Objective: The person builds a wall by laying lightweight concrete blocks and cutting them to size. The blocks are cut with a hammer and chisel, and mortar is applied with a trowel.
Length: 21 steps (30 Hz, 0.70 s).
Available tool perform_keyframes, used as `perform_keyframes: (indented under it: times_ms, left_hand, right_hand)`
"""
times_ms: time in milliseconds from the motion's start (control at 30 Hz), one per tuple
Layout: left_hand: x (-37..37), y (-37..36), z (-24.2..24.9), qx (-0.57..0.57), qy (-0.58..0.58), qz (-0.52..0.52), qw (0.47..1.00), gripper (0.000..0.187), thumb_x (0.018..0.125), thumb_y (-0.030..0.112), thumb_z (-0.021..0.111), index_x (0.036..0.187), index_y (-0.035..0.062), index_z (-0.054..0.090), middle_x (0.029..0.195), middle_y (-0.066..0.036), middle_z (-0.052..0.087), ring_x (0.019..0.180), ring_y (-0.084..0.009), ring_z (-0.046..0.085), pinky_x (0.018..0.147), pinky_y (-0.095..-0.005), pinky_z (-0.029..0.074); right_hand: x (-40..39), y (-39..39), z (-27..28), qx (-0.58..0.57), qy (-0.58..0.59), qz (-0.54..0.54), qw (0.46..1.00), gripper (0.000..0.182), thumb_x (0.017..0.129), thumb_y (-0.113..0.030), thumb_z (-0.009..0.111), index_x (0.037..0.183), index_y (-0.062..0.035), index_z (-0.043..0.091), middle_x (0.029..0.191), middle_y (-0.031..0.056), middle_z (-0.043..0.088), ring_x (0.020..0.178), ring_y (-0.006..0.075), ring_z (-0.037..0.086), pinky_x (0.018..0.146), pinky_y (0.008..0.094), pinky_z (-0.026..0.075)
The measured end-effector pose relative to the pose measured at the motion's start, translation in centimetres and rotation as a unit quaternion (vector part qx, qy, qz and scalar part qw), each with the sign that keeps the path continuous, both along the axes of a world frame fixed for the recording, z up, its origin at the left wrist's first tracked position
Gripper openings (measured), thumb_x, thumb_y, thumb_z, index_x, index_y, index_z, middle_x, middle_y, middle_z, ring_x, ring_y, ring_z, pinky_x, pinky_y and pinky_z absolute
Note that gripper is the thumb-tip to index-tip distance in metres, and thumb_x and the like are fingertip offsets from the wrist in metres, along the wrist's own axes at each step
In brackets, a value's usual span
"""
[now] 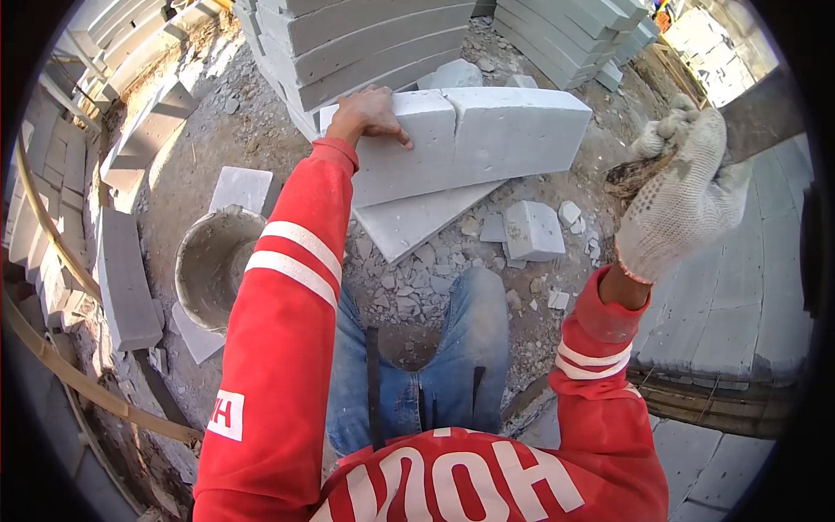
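My bare left hand (370, 116) grips the top edge of a pale aerated concrete block (513, 130) near its left end, thumb on the near face. That block stands on its long narrow edge. A notch cuts its top edge right of my hand and a crack runs down from it. Under it a second slab (417, 222) lies flat, one corner jutting toward me. Raised at the right, my gloved right hand (678, 191) is closed around the worn handle of a machete-like tool (770, 113). Its broad metal blade points right, the far end dark and cut off by the view.
A mortar-crusted bucket (217, 265) stands left of my knees. Stacked blocks (374, 43) rise just behind the notched block. Broken chunks (533, 230) and rubble litter the ground before me. Block walling (713, 304) lies at the right, and a curved strip (96, 387) crosses the left.
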<state>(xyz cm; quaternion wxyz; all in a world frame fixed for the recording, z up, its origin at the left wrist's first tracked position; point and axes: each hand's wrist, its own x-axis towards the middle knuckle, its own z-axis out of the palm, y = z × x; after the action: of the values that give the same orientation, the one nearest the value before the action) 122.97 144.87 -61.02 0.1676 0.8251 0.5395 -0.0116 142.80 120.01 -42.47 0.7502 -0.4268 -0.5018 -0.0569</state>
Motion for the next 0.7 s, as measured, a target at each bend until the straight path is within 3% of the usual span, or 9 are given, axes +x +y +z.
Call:
perform_keyframes:
  times_ms: [100,133,167,200,233,367,500,600,700]
  left_hand:
    - [-0.2,0.2,-0.2,0.000,-0.002,0.001,1.000,0.118,0.049,0.059,0.094,0.147,0.0052,0.055,0.148,-0.017,0.057,0.139,-0.0374,0.052,0.113,-0.0674,0.035]
    - [-0.2,0.1,-0.2,0.004,0.000,-0.001,1.000,0.118,0.049,0.059,0.094,0.147,0.0050,0.055,0.148,-0.017,0.057,0.139,-0.0374,0.052,0.113,-0.0673,0.035]
    - [-0.1,-0.1,-0.2,0.011,0.000,-0.003,1.000,0.118,0.049,0.059,0.094,0.146,0.0048,0.055,0.148,-0.017,0.057,0.139,-0.0375,0.052,0.113,-0.0671,0.035]
    - [0.1,-0.2,0.1,0.017,-0.003,-0.005,1.000,0.118,0.049,0.059,0.094,0.146,0.0048,0.055,0.148,-0.017,0.057,0.139,-0.0375,0.052,0.113,-0.0671,0.035]
    - [0.2,-0.7,0.0,0.003,-0.006,-0.002,1.000,0.118,0.049,0.059,0.094,0.146,0.0048,0.055,0.148,-0.017,0.058,0.138,-0.0374,0.052,0.113,-0.0670,0.036]
    - [-0.1,-0.2,0.1,0.011,0.006,-0.004,1.000,0.115,0.050,0.058,0.094,0.145,0.0049,0.057,0.145,-0.016,0.060,0.138,-0.0368,0.053,0.113,-0.0688,0.035]
    - [0.1,0.8,-0.3,-0.003,-0.018,-0.003,1.000,0.115,0.050,0.057,0.094,0.145,0.0052,0.057,0.146,-0.016,0.060,0.138,-0.0370,0.053,0.113,-0.0701,0.034]
    - [0.1,1.1,-0.4,-0.017,0.002,0.003,1.000,0.115,0.048,0.056,0.095,0.145,0.0057,0.058,0.145,-0.016,0.060,0.136,-0.0371,0.055,0.111,-0.0704,0.035]
    - [0.0,1.1,-0.1,-0.018,0.001,-0.004,1.000,0.117,0.047,0.057,0.094,0.145,0.0062,0.057,0.145,-0.016,0.060,0.135,-0.0368,0.055,0.111,-0.0710,0.035]
  right_hand:
    - [-0.3,1.6,-4.5,0.100,0.054,0.070,0.991,0.022,0.106,-0.014,0.059,0.102,0.0069,0.061,0.077,0.0104,0.062,0.059,0.0137,0.059,0.052,0.0258,0.048]
    - [-1.5,3.5,-12.3,0.020,0.113,0.028,0.993,0.024,0.106,-0.016,0.057,0.101,0.0065,0.062,0.075,0.0093,0.063,0.060,0.0151,0.060,0.054,0.0294,0.051]
    - [-1.1,3.3,-21.3,-0.298,-0.086,-0.151,0.939,0.029,0.103,-0.020,0.059,0.114,0.0063,0.063,0.071,0.0206,0.068,0.061,0.0362,0.067,0.060,0.0423,0.056]
    - [0.0,3.6,-30.6,-0.526,-0.252,-0.100,0.806,0.035,0.101,-0.029,0.056,0.111,0.0042,0.063,0.075,0.0301,0.066,0.077,0.0497,0.068,0.071,0.0547,0.055]
    - [-1.5,3.3,-34.0,-0.506,-0.168,-0.097,0.841,0.034,0.101,-0.031,0.053,0.106,0.0011,0.063,0.083,0.0334,0.067,0.085,0.0512,0.068,0.075,0.0592,0.053]
    - [-0.6,1.4,-28.6,-0.521,-0.194,-0.055,0.830,0.028,0.101,-0.026,0.055,0.102,0.0011,0.062,0.078,0.0312,0.067,0.080,0.0492,0.068,0.069,0.0554,0.054]
    - [1.0,-0.4,-18.6,-0.400,-0.184,-0.086,0.894,0.025,0.104,-0.022,0.059,0.100,0.0023,0.062,0.070,0.0285,0.060,0.067,0.0476,0.063,0.055,0.0467,0.047]
    - [-0.1,-0.8,-9.8,-0.226,0.024,-0.013,0.974,0.017,0.106,-0.015,0.060,0.101,0.0007,0.065,0.066,0.0003,0.058,0.059,0.0062,0.055,0.052,0.0279,0.044]
    - [-0.8,-0.2,-7.1,-0.039,0.081,0.020,0.996,0.018,0.106,-0.011,0.060,0.115,0.0042,0.064,0.076,0.0031,0.061,0.061,0.0071,0.054,0.053,0.0243,0.044]
